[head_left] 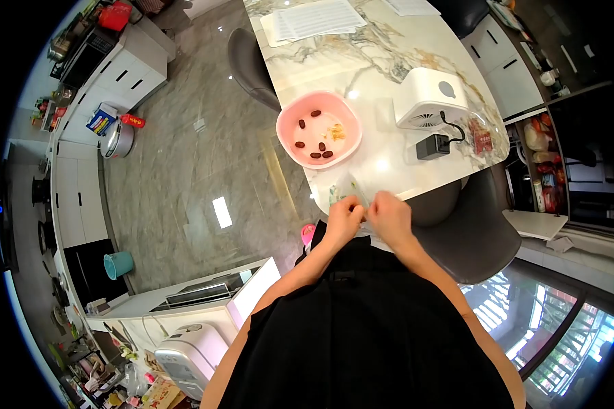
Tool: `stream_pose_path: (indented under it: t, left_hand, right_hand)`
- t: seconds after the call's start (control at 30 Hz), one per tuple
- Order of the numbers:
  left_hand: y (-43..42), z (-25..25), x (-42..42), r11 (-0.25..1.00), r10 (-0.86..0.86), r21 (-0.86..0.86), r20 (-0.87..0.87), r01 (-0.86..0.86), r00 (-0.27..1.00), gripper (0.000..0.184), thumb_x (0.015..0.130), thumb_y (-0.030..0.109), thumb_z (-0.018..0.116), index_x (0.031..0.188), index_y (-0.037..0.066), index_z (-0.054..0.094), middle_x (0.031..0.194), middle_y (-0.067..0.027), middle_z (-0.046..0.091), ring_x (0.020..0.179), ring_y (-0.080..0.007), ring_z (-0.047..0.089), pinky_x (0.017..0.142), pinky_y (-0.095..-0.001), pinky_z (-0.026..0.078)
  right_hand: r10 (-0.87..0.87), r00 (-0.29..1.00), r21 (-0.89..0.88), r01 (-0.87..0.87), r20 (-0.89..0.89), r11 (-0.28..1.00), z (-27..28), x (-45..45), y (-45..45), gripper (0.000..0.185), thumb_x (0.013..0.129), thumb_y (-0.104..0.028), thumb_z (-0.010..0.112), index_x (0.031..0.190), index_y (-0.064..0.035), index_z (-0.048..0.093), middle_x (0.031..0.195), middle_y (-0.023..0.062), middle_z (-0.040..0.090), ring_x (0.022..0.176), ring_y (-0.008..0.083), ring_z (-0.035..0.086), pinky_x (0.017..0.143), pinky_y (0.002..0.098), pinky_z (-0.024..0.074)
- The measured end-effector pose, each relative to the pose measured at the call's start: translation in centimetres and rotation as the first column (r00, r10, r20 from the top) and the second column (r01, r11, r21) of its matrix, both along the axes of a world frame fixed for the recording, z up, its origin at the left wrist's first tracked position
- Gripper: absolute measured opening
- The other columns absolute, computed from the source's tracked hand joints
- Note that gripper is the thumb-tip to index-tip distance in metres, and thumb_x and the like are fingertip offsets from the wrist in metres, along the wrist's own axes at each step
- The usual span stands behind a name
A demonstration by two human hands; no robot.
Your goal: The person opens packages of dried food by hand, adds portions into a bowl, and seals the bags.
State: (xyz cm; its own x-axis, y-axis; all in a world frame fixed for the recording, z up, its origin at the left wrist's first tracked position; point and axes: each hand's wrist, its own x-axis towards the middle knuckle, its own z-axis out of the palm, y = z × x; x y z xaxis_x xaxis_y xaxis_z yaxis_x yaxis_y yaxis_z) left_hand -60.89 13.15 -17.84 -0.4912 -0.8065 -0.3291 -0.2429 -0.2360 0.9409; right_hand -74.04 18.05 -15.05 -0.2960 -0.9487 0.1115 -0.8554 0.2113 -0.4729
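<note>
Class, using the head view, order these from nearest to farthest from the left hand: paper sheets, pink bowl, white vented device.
1. Pink bowl: just ahead of the left hand, slightly left.
2. White vented device: farther ahead, right.
3. Paper sheets: farthest ahead.

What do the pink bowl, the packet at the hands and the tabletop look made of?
Pink bowl: likely plastic, smooth satin finish; even moulded colour, rounded corners.
Packet: probably thin plastic film; looks see-through with green marks, but partly hidden.
Tabletop: marble-look slab, polished; grey and tan veining, bright light reflections. Real stone or an imitation, can't tell.
</note>
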Motion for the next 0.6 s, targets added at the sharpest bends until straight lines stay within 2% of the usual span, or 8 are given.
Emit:
stream_pose_path:
  t: [0.07, 0.27, 0.33, 0.37, 0.43, 0.47, 0.53, 0.6]
  left_hand:
    - [0.3, -0.3, 0.5, 0.997, 0.071, -0.006, -0.001, -0.071, 0.997, 0.014, 0.078, 0.004, 0.046, 0.067, -0.003, 0.053, 0.061, -0.0072, 0.057, 0.057, -0.0115, 0.056, 0.055, -0.0259, 0.046]
    - [0.3, 0.2, 1.3, 0.999, 0.017, -0.035, 0.02, -0.016, 1.0, 0.014, 0.079, 0.003, 0.046, 0.067, -0.003, 0.052, 0.057, -0.0077, 0.057, 0.056, -0.0128, 0.059, 0.054, -0.0261, 0.048]
    - [0.1, -0.2, 0.7, 0.998, -0.007, -0.06, 0.021, 0.008, 1.0, 0.014, 0.079, 0.003, 0.046, 0.067, -0.004, 0.051, 0.057, -0.0076, 0.057, 0.057, -0.0127, 0.059, 0.054, -0.0261, 0.048]
    - [0.2, -0.3, 0.5, 0.997, -0.019, -0.081, 0.03, 0.021, 0.999, 0.014, 0.079, 0.003, 0.046, 0.067, -0.004, 0.051, 0.057, -0.0076, 0.057, 0.058, -0.0127, 0.06, 0.055, -0.0261, 0.048]
    - [0.4, -0.2, 0.2, 0.994, -0.026, -0.107, 0.02, 0.028, 0.999, 0.014, 0.079, 0.002, 0.046, 0.067, -0.004, 0.051, 0.058, -0.0076, 0.056, 0.059, -0.0129, 0.06, 0.055, -0.0263, 0.048]
    - [0.3, -0.1, 0.1, 0.99, -0.028, -0.138, 0.013, 0.03, 1.0, 0.014, 0.079, 0.002, 0.047, 0.067, -0.004, 0.05, 0.058, -0.0075, 0.056, 0.06, -0.0131, 0.061, 0.055, -0.0264, 0.048]
    - [0.3, -0.2, 0.7, 0.99, -0.029, -0.139, 0.014, 0.031, 0.999, 0.013, 0.079, 0.001, 0.047, 0.067, -0.004, 0.051, 0.058, -0.0076, 0.056, 0.06, -0.0132, 0.061, 0.055, -0.026, 0.048]
    - [0.9, -0.5, 1.0, 0.992, -0.028, -0.126, 0.018, 0.03, 0.999, 0.013, 0.079, 0.001, 0.047, 0.068, -0.004, 0.051, 0.058, -0.0077, 0.056, 0.06, -0.0132, 0.061, 0.055, -0.0256, 0.047]
  right_hand:
    - [-0.14, 0.99, 0.0, 0.14, -0.01, 0.99, 0.0, -2.4, 0.0, 0.012, 0.072, -0.012, 0.058, 0.07, -0.0057, 0.048, 0.066, 0.0108, 0.054, 0.062, 0.031, 0.056, 0.053, 0.0424, 0.0437]
    - [-0.09, 0.993, 0.066, 0.085, 0.079, 0.994, 2.9, -2.5, 0.2, 0.009, 0.07, -0.007, 0.057, 0.071, -0.0041, 0.048, 0.065, 0.0116, 0.052, 0.065, 0.0311, 0.055, 0.058, 0.0406, 0.0446]
    - [0.111, 0.99, -0.313, -0.078, 0.088, 0.947, 4.4, -1.4, -0.9, 0.009, 0.068, -0.005, 0.056, 0.074, -0.0022, 0.05, 0.067, 0.0135, 0.053, 0.067, 0.0336, 0.055, 0.06, 0.0411, 0.0451]
    - [0.101, 0.991, -0.312, -0.07, 0.085, 0.947, 4.4, -1.0, -1.1, 0.009, 0.068, -0.005, 0.056, 0.074, -0.0022, 0.05, 0.067, 0.0135, 0.053, 0.067, 0.0336, 0.055, 0.06, 0.0411, 0.0451]
    - [0.246, 0.838, -0.052, -0.254, 0.487, 0.966, 4.0, -0.6, -1.1, 0.01, 0.07, -0.003, 0.055, 0.08, -0.0011, 0.052, 0.073, 0.0155, 0.058, 0.072, 0.0376, 0.056, 0.064, 0.0425, 0.0463]
    - [0.241, 0.84, -0.054, -0.246, 0.487, 0.968, 2.6, -0.9, -1.0, 0.01, 0.07, -0.003, 0.055, 0.08, -0.0011, 0.052, 0.073, 0.0155, 0.058, 0.072, 0.0376, 0.056, 0.064, 0.0425, 0.0463]
    - [0.299, 0.936, 0.326, -0.345, 0.186, 0.88, -1.1, -1.9, -1.1, 0.012, 0.073, -0.002, 0.054, 0.085, 0.0, 0.055, 0.081, 0.0164, 0.061, 0.078, 0.0389, 0.058, 0.068, 0.0416, 0.0477]
    - [0.298, 0.949, 0.413, -0.313, 0.102, 0.855, -3.3, -2.3, -1.1, 0.018, 0.073, -0.003, 0.055, 0.091, -0.0003, 0.057, 0.087, 0.0165, 0.063, 0.084, 0.0365, 0.059, 0.07, 0.0405, 0.0487]
